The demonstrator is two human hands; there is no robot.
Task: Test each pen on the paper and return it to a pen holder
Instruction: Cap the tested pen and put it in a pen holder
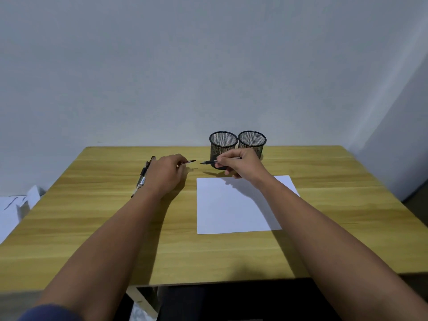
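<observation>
from the head camera, i see my right hand (240,164) gripping a black pen (209,162) above the table (92,223), just past the far edge of the paper (231,209). the pen's long axis runs roughly parallel to that far edge, its bare tip pointing left, so it lies sideways to the sheet rather than aimed down at it. my left hand (165,174) is closed around a small dark piece (191,161) that i take for the pen's cap, its end facing the tip with a short gap between them. the paper sits toward the right half of the table, directly under and nearer than my right hand, and looks unmarked. i judge the next move is tilting the tip down and drawing the hand back onto the sheet. more pens (143,177) lie near the left hand. two mesh pen holders (223,144) stand side by side at the far edge, just behind the right hand, nothing showing above their rims.
</observation>
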